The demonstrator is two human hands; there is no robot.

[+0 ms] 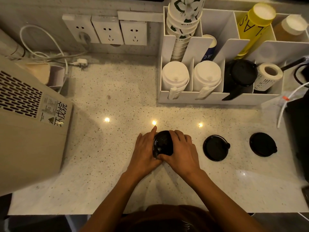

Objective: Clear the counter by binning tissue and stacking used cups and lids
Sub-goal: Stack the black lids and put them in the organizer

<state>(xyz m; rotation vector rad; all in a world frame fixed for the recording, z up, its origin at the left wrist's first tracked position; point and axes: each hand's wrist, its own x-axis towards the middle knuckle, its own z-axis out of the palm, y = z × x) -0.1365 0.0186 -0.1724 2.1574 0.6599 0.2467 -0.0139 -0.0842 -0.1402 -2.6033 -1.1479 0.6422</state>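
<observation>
A black lid (163,143) sits at the counter's middle, clasped from both sides: my left hand (145,151) wraps its left edge and my right hand (181,149) covers its right edge. Whatever lies under that lid is hidden by my fingers. Two more black lids lie flat on the counter to the right, one close by (215,147) and one farther right (262,144). No tissue is in sight.
A white organiser (217,97) at the back right holds stacked paper cups (183,19), white lids (174,76), black lids (240,72), a label roll (267,76) and bottles. A beige machine (25,124) fills the left. Wall sockets (107,30) and cables sit behind.
</observation>
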